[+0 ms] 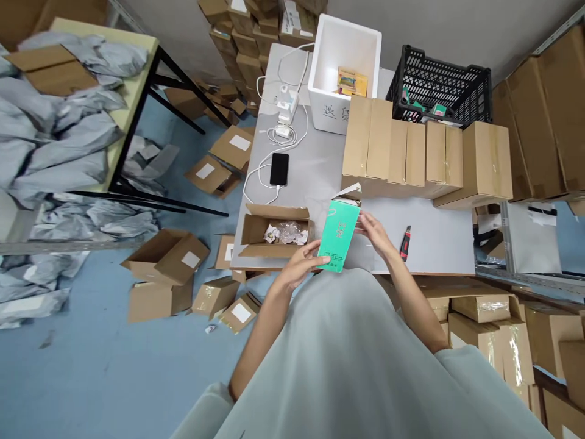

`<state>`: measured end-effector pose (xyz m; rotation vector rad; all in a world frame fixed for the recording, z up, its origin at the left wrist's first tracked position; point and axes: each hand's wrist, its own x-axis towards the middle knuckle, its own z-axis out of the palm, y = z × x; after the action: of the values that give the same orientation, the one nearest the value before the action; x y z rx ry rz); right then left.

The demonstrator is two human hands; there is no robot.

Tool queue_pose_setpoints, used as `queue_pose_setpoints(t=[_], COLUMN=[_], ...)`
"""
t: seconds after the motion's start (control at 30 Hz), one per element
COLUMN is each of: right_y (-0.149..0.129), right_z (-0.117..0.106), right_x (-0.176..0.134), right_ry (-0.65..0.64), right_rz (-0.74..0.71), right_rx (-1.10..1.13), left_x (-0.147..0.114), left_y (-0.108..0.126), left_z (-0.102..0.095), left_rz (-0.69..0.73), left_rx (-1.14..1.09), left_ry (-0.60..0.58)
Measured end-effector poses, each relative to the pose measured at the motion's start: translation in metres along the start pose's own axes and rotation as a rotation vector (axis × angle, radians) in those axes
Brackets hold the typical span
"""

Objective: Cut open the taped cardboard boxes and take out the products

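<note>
Between my two hands is a green printed box (339,236), tilted, with its torn top flap standing up at the far end. My left hand (299,264) grips its lower left corner, the thumb lying across the front. At the upper right edge, my right hand (372,231) has its fingers closed on the side of the box. An opened cardboard carton (252,230) sits just left on the grey table (315,161), with crumpled clear plastic and paper scraps in it. To the right of my right hand lies a red and black utility knife (405,243).
Several closed cartons (408,149) line the table's back right, before a black plastic crate (441,79). A white foam box (329,113) stands behind. A phone (280,169) charges by a power strip (287,103). Cartons (164,262) litter the floor; grey parcels (59,122) cover another table.
</note>
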<state>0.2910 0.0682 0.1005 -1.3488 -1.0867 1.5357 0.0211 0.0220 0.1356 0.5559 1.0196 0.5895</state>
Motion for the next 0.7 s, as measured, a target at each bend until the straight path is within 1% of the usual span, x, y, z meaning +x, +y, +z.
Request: queue_pose_setpoints(t=[0.07, 0.1, 0.2, 0.27, 0.37, 0.5, 0.63, 0.7], right_y=[-0.028, -0.042, -0.075, -0.089, -0.096, -0.094, -0.093, -0.095], right_z=[-0.019, -0.025, -0.030, -0.030, -0.031, -0.039, -0.047, -0.049], right_x=[-0.008, -0.010, -0.014, -0.017, -0.024, -0.036, -0.045, -0.049], right_ry=[0.061, 0.070, 0.031, 0.008, 0.014, 0.041, 0.053, 0.029], right_rz=[0.028, 0.014, -0.083, -0.142, -0.191, -0.214, -0.194, -0.178], right_rx=[0.140, 0.194, 0.264, 0.264, 0.223, 0.159, 0.115, 0.108], left_x=[0.004, 0.006, 0.010, 0.013, 0.015, 0.019, 0.022, 0.022], left_y=[-0.005, -0.007, -0.012, -0.013, -0.013, -0.015, -0.020, -0.022], left_z=[0.000, 0.000, 0.003, 0.006, 0.012, 0.020, 0.026, 0.029], left_rz=[-0.037, -0.046, -0.081, -0.109, -0.145, -0.175, -0.201, -0.182], left_rx=[-0.029, -0.035, -0.037, -0.034, -0.018, -0.025, -0.024, -0.017], left_ry=[-0.111, -0.160, -0.280, -0.329, -0.354, -0.360, -0.354, -0.336])
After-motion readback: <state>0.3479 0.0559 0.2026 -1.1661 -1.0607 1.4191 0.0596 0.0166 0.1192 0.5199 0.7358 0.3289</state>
